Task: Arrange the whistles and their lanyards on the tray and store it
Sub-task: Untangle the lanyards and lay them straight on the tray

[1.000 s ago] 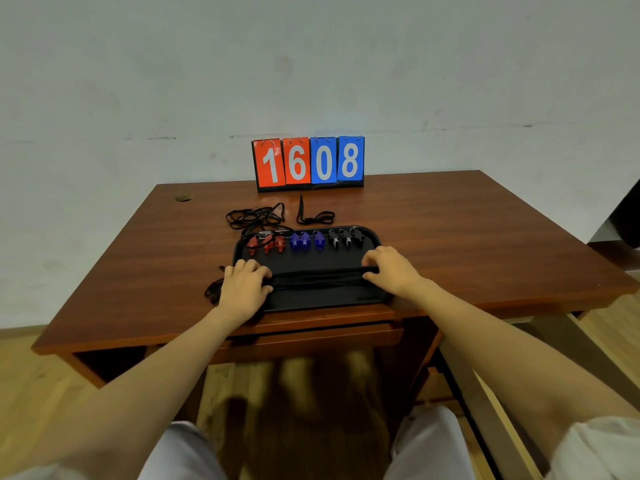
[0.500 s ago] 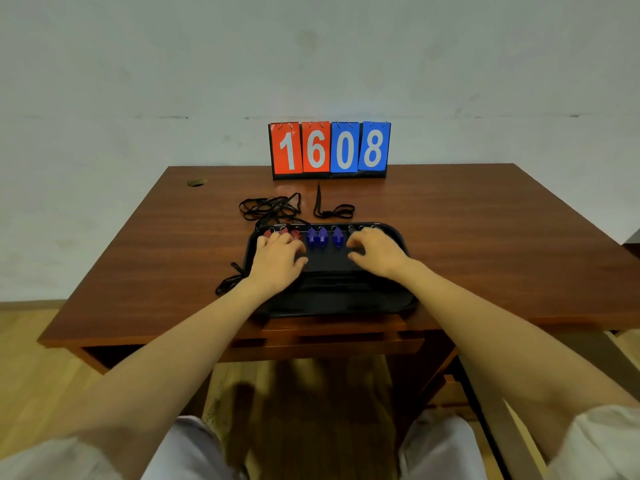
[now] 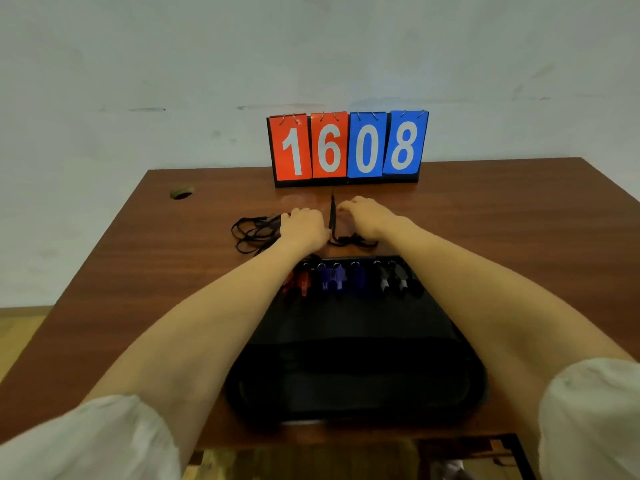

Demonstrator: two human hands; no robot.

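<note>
A black tray (image 3: 346, 382) lies at the near edge of the desk. Along its far end stands a row of whistles: red (image 3: 302, 282), blue (image 3: 333, 278) and black (image 3: 394, 280). Beyond the tray a tangled pile of black lanyards (image 3: 252, 233) lies on the wood, and a single lanyard (image 3: 332, 220) runs straight back between my hands. My left hand (image 3: 303, 226) is down on the right edge of the pile with its fingers bent and fingertips hidden. My right hand (image 3: 367, 216) hovers just right of the single lanyard, fingers loosely curved, nothing seen in it.
A flip scoreboard (image 3: 348, 148) reading 1608 stands at the back of the brown desk (image 3: 502, 237), against the wall. A cable hole (image 3: 180, 192) sits at the back left. My forearms cross over both sides of the tray.
Both hands left the tray and reached forward past the whistles to the lanyards behind it. My head moved closer and lower over the desk.
</note>
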